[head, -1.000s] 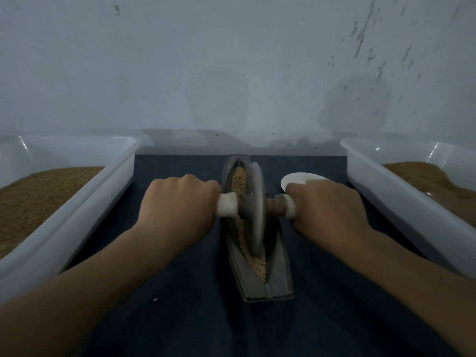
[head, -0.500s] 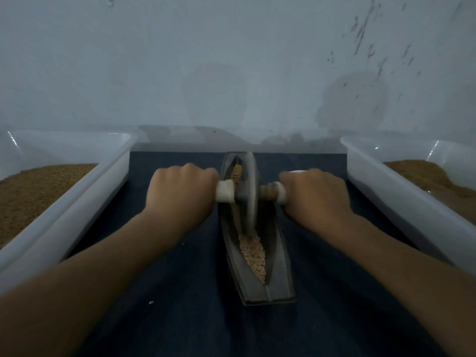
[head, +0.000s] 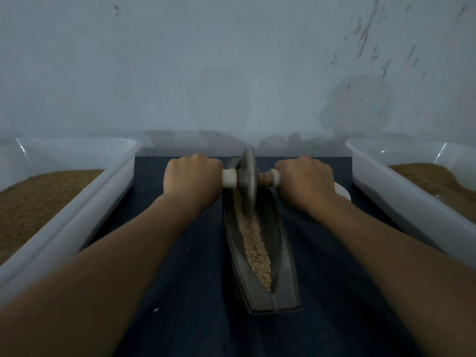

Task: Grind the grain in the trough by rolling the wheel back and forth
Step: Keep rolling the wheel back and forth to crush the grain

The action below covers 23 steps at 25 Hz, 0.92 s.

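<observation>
Looks like a bare-bones grain-processing workroom: stained pale plaster wall (head: pixel 231 60), dark cloth-covered counter (head: pixel 195 292), white plastic tubs (head: pixel 123 173) of brown grain (head: pixel 38 199).

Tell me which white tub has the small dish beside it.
The right tub: a small white dish shows beside its wall, partly hidden behind the right hand. Nothing like it shows beside the left tub.

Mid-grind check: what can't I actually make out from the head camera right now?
All head view.
Handle ends: wrapped inside the left hand and right hand.
Trough far end, and grain beneath the wheel: hidden by the wheel.
White dish: mostly behind the right hand; contents unknown.
Left bin and right bin: cut off by frame edges.
Grain fineness: too dim and small.
</observation>
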{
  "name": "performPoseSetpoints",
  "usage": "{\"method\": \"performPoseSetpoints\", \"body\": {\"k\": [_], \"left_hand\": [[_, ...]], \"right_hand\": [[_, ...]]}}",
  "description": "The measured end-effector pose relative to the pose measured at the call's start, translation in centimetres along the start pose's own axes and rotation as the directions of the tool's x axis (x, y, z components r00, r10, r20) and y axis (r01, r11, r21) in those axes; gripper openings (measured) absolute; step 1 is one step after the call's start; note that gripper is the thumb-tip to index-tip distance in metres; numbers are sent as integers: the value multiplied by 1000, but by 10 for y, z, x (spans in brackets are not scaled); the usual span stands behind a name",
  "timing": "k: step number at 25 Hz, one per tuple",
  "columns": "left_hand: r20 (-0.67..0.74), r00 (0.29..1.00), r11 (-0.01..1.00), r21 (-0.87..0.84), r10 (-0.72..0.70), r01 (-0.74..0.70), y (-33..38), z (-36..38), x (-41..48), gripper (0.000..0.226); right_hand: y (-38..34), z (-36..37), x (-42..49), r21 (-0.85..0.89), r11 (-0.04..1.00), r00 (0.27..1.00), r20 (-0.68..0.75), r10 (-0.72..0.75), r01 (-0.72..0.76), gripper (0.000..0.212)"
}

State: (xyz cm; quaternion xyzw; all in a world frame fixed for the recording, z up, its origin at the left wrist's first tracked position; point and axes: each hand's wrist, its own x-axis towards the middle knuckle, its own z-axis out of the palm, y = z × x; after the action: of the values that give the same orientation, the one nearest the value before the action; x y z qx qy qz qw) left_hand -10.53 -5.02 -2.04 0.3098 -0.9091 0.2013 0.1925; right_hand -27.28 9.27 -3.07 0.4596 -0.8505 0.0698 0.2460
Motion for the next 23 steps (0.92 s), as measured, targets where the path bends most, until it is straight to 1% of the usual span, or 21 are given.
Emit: {"method": "performPoseSetpoints", "body": {"k": [1, 3, 5, 6, 7, 8, 10, 13, 14, 16, 18, 21, 23], "left_hand": [[-10, 1000, 1000, 2, 12, -12, 0, -5, -6, 6], [-89, 994, 998, 22, 58, -57, 1, -11, -33, 20], [-166, 978, 992, 36, 124, -120, -2, -18, -66, 38], [-204, 967, 989, 28, 150, -148, -5, -21, -76, 45], [-224, 962, 987, 8, 159, -161, -7, -21, -79, 49], [-206, 966, 988, 2, 153, -156, -8, -20, -76, 50], [-121, 986, 991, 70, 118, -110, -3, -13, -59, 42], [-72, 997, 999, 18, 36, -35, -1, 8, -11, 13], [-35, 999, 1000, -24, 6, -7, -2, 9, 0, 9], [-13, 999, 997, -65, -30, 29, -2, 9, 1, 12], [-67, 998, 999, -42, 1, -3, -4, 5, -19, 21], [-190, 970, 988, 14, 154, -155, -6, -10, -61, 47], [-239, 951, 979, 7, 197, -201, -8, -16, -68, 56]], "right_hand": [[1, -3, -7, 4, 1000, 1000, 3, 1, -1, 30], [4, -8, -37, -21, 999, 999, -22, -45, 44, 40], [7, -17, -70, -115, 987, 984, -127, -126, 111, 47], [9, -22, -80, -173, 977, 973, -171, -155, 126, 48], [11, -26, -84, -196, 972, 970, -183, -162, 126, 47], [12, -25, -84, -194, 973, 974, -164, -154, 121, 46], [9, -16, -68, -137, 987, 991, -84, -101, 89, 43], [-1, -5, -14, -26, 999, 999, -22, -28, 28, 30], [-4, -6, 1, -18, 1000, 1000, 6, -18, 18, 26], [-5, -9, 12, -37, 999, 999, 22, -28, 29, 23], [-1, -13, -9, -66, 995, 997, -19, -70, 68, 25], [8, -15, -62, -108, 983, 978, -131, -160, 146, 34], [14, -16, -73, -156, 978, 970, -182, -165, 137, 31]]}}
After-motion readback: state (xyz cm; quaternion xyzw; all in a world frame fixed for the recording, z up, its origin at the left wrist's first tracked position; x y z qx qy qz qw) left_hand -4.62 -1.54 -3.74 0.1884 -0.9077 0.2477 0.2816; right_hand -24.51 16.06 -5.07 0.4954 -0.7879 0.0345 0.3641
